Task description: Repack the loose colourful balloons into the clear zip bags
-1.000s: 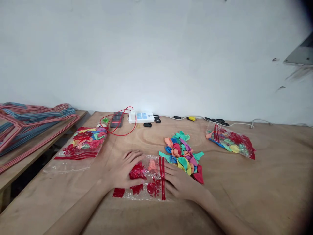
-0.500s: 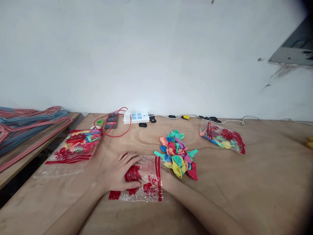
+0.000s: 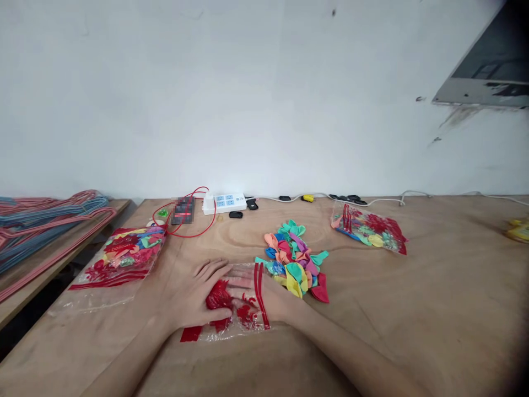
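Note:
A clear plastic bag (image 3: 243,314) with red print lies on the table in front of me, its striped mouth to the right. My left hand (image 3: 202,298) rests on top of the bag, palm down, fingers stretched out. My right hand (image 3: 252,286) is inside the bag up to about the wrist; its straight fingers show through the plastic, apparently holding nothing, and red print covers part of it. Just beyond my right wrist lies a loose pile of balloons (image 3: 293,262) in green, yellow, red, blue, orange and purple.
Bags filled with balloons lie at left (image 3: 124,251) and right (image 3: 372,229). Along the wall are a power strip (image 3: 225,203), a red cable (image 3: 198,235), a pixelated dark box (image 3: 183,210) and small black objects. Pink and blue hangers (image 3: 49,220) cover a separate board at left.
My right hand has gone further into the bag, and its fingers now show more plainly through the plastic. The left hand stays on top. The view has shifted slightly.

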Motion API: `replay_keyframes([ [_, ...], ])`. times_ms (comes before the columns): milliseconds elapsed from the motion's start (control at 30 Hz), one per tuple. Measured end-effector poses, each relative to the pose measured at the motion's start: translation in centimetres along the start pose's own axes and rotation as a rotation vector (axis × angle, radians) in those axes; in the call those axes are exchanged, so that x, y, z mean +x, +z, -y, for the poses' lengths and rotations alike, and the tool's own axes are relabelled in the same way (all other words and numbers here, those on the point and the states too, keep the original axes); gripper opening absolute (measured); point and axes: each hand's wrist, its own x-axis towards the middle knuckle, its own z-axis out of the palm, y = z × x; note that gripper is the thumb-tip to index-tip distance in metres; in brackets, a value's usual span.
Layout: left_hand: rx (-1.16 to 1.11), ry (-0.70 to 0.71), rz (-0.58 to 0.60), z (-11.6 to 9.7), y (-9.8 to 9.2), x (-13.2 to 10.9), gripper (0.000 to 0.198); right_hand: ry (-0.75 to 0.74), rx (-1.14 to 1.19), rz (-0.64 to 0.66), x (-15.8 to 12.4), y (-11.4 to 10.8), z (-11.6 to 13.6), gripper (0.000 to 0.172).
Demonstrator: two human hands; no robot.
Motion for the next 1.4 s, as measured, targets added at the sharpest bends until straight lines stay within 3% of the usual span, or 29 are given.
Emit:
replay_keyframes([
  [67, 0.035, -0.017, -0.001, 0.2, -0.1, 0.0, 0.099, 0.019, 0.016, -0.085, -2.1, -1.1, -0.9, 0.028],
  [167, 0.076, -0.025, -0.005, 0.4, -0.4, 0.1, 0.102, 0.155, -0.051, -0.346, -6.0, -3.5, -2.4, 0.033],
  [233, 0.099, -0.018, -0.008, 0.4, -0.6, 0.2, 0.102, 0.245, -0.067, -0.429, -8.3, -5.3, -3.0, 0.029],
  [300, 0.116, -0.013, -0.017, 0.3, -0.7, 0.3, 0.102, 0.277, -0.058, -0.425, -10.2, -6.8, -3.0, 0.022],
  [433, 0.13, -0.028, -0.006, 0.1, -0.8, 0.5, 0.104, 0.262, -0.045, -0.26, -12.3, -8.0, -1.7, 0.016],
  [567, 0.155, -0.034, 0.036, -0.1, -1.1, 0.6, 0.104, 0.295, -0.092, -0.141, -12.7, -7.5, -0.3, 0.017],
  [767, 0.185, -0.024, 0.018, -0.3, -1.9, 0.8, 0.103, 0.354, -0.042, -0.154, -12.3, -6.9, -0.5, 0.021],
  [933, 0.149, -0.013, 0.005, 0.0, -1.5, 0.5, 0.101, 0.614, 0.379, -0.467, -12.9, -5.8, -1.9, 0.021],
  [1100, 0.147, -0.014, 0.006, 0.0, -1.3, 0.5, 0.102, 0.93, 0.947, -0.76, -13.3, -5.7, -3.0, 0.033],
  [1167, 0.144, -0.018, 0.01, 0.0, -1.3, 0.5, 0.102, 0.925, 1.105, -0.836, -13.1, -6.1, -3.1, 0.038],
  [1267, 0.126, -0.017, 0.01, 0.0, -1.4, 0.5, 0.102, 0.826, 1.162, -0.842, -13.0, -6.6, -3.1, 0.042],
  [1400, 0.136, -0.021, 0.011, 0.0, -1.6, 0.5, 0.101, 0.728, 0.884, -0.669, -13.7, -5.8, -2.3, 0.042],
])
